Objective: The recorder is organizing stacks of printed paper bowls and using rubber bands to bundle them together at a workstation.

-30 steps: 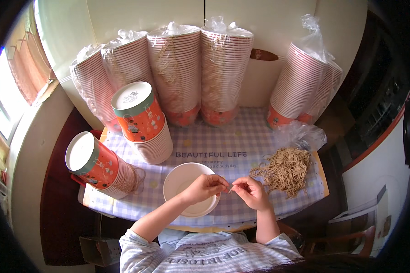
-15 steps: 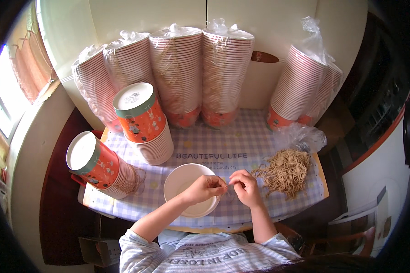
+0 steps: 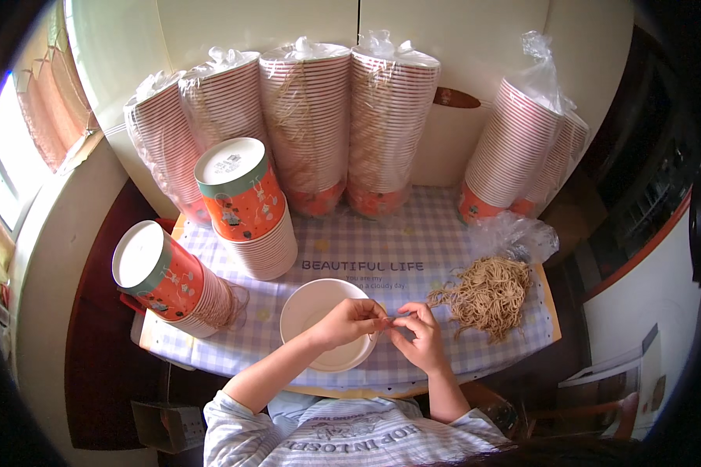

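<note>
The left hand (image 3: 352, 321) was pinched closed, seemingly on a thin tan strand (image 3: 371, 336); the right hand (image 3: 419, 336) had thumb and forefinger nearly meeting, its hold impossible to tell. A loosened pinch could drop the strand into the white paper tub (image 3: 307, 300) at nine o'clock, whose pale inside showed. The string pile (image 3: 487, 300) lay toward two o'clock. At eleven, a clear plastic bag (image 3: 302, 51) enclosed nested paper tubs (image 3: 308, 128).

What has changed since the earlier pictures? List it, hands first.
The right hand has shifted slightly left, closer to the left hand, and lately dipped toward the body. Whether anything was taken hold of or let go is too small to tell. The left hand stays over the right side of the bowl; bowl, tub stacks and tan strands stay put.
</note>
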### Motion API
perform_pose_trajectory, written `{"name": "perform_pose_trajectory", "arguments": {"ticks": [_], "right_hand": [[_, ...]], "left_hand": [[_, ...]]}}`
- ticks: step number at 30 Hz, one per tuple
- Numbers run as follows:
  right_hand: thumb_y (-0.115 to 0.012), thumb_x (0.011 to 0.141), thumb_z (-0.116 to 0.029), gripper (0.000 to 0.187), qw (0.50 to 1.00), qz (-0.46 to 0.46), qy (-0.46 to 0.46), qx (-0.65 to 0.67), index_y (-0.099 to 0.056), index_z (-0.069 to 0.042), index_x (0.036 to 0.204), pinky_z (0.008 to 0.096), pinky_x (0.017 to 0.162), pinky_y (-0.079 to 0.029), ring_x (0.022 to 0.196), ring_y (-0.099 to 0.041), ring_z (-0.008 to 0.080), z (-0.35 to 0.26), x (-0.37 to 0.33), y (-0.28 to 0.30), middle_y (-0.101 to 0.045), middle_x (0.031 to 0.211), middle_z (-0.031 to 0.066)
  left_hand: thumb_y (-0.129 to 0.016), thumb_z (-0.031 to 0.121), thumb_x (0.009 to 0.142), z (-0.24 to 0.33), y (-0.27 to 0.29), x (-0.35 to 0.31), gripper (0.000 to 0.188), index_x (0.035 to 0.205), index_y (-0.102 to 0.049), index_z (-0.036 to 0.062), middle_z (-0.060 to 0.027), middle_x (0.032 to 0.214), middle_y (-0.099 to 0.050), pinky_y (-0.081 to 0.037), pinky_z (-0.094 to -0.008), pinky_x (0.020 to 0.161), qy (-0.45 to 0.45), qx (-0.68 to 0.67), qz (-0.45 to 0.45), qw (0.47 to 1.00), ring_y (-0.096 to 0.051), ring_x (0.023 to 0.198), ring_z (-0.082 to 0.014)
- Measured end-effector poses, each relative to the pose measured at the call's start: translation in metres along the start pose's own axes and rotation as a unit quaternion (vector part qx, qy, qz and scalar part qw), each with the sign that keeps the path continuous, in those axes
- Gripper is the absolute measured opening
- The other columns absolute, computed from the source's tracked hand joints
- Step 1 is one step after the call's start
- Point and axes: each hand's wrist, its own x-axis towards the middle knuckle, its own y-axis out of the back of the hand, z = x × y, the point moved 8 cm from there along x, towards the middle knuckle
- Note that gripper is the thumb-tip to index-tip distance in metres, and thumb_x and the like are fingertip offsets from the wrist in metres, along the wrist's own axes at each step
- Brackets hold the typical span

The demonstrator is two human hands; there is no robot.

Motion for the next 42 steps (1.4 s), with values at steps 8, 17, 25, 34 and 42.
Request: {"name": "perform_pose_trajectory", "arguments": {"ticks": [8,17,25,34,42], "right_hand": [[-0.068,0.069,-0.007,0.011,0.998,0.024,-0.044,0.04,-0.061,-0.006,0.077,0.0277,0.063,-0.044,0.073,-0.055,0.0182,-0.001,-0.003,0.003,-0.054,0.092,0.0086],[-0.071,0.063,-0.01,0.015,0.998,-0.015,0.039,-0.041,-0.063,-0.012,0.076,0.0284,0.061,-0.046,0.073,-0.053,0.0185,-0.035,-0.007,-0.012,-0.053,0.094,0.0051],[-0.071,0.067,-0.009,0.017,0.999,0.01,-0.006,0.029,-0.058,-0.007,0.077,0.0219,0.057,-0.042,0.072,-0.05,0.0123,-0.012,-0.011,-0.015,-0.051,0.094,0.0062],[-0.068,0.074,-0.004,0.041,0.98,-0.034,-0.124,0.151,-0.043,-0.002,0.107,0.0186,0.06,-0.043,0.07,-0.054,0.0077,0.015,-0.016,-0.032,-0.06,0.09,0.0071],[-0.068,0.074,-0.003,0.035,0.991,-0.024,-0.099,0.087,-0.046,-0.002,0.101,0.0198,0.062,-0.046,0.073,-0.057,0.0077,0.006,-0.015,-0.03,-0.061,0.084,0.0072]], "left_hand": [[-0.054,0.012,0.086,0.007,0.006,-0.003,0.014,0.087,-0.056,-0.0016,-0.0046,0.08,-0.06,-0.045,-0.0226,0.071,-0.029,0.119,0.002,0.993,-0.056,0.075,-0.0089],[-0.054,0.009,0.084,0.012,0.007,-0.006,0.012,0.088,-0.055,-0.0018,-0.0061,0.076,-0.061,-0.046,-0.0249,0.071,-0.006,0.118,0.004,0.993,-0.058,0.074,-0.0118],[-0.063,0.013,0.076,0.015,0.011,-0.01,0.014,0.085,-0.059,0.0032,-0.002,0.073,-0.061,-0.043,-0.0245,0.061,-0.025,0.246,0.005,0.969,-0.055,0.068,-0.0092],[-0.064,0.017,0.076,0.02,0.009,-0.011,0.021,0.089,-0.057,0.0026,-0.0062,0.075,-0.063,-0.045,-0.0266,0.061,-0.02,0.28,0.033,0.959,-0.059,0.07,-0.0129],[-0.062,0.019,0.076,0.015,0.018,-0.018,0.024,0.09,-0.055,0.0015,-0.0125,0.08,-0.063,-0.049,-0.0326,0.063,-0.013,0.281,0.09,0.956,-0.063,0.072,-0.023]]}}
